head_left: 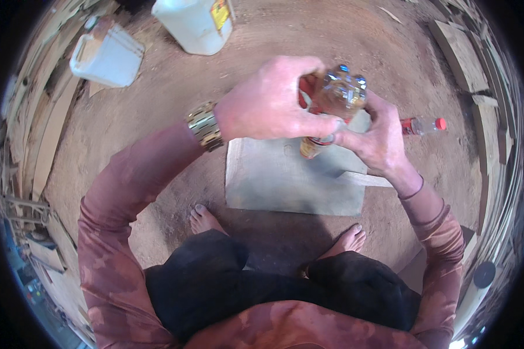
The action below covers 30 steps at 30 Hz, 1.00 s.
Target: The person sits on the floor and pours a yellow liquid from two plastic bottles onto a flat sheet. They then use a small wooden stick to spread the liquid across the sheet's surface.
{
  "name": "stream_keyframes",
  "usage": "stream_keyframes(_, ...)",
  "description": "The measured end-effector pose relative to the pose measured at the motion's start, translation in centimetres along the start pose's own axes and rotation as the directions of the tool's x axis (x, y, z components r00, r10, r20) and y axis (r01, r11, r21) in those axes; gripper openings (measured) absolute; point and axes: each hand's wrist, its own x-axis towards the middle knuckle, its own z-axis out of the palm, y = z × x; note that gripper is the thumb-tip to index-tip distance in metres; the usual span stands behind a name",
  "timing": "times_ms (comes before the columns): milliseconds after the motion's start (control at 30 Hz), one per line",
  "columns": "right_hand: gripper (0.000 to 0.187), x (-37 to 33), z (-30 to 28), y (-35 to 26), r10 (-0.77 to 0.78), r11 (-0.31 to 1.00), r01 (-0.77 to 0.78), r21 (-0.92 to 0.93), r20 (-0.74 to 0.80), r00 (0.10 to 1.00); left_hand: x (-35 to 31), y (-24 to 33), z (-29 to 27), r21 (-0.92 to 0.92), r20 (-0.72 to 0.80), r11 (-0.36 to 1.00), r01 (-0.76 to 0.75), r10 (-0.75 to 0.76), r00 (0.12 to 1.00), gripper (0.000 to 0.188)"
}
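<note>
A clear plastic bottle with a red label is held up in front of me, tilted, its lobed base toward the far side. Its other end points back toward me, above a grey board on the ground. My left hand, with a metal watch on the wrist, wraps the bottle from the left. From the right, my right hand grips it too, and the two thumbs come close together over the label. The fingers behind the bottle are hidden, and motion blurs the hands a little.
A second small bottle with a red cap lies on the dirt at right. Two white plastic jugs stand at the far left. A pale wood strip lies across the board. Planks line both sides.
</note>
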Motion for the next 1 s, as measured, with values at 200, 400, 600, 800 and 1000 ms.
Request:
stream_keyframes(200,0.087,0.6,-2.0,1.8,-0.147,0.989,0.151,-0.01,0.163,0.976,-0.5,-1.3,0.9,-0.293,-0.273,0.95,-0.11,0.027,0.962,0.037)
stream_keyframes(400,0.066,-0.5,-3.2,11.4,0.335,0.908,-0.194,-0.371,0.366,0.868,-1.2,-4.4,0.8,-0.45,-0.47,0.893,-0.026,-0.212,0.857,0.033)
stream_keyframes(600,0.048,-3.1,-0.1,18.7,0.423,0.788,-0.085,-0.61,0.436,0.794,-1.7,-5.1,1.8,-0.359,-0.088,0.856,0.372,-0.428,0.9,0.032)
stream_keyframes(800,0.068,-2.9,2.9,20.0,0.153,0.803,0.141,-0.579,0.429,0.89,-2.0,-3.4,6.5,-0.382,0.053,0.898,0.216,-0.213,0.976,0.05)
stream_keyframes(1000,0.05,-2.9,2.8,21.5,0.129,0.849,0.112,-0.517,0.407,0.904,-2.8,-4.0,6.2,-0.31,-0.001,0.916,0.257,-0.27,0.963,0.077)
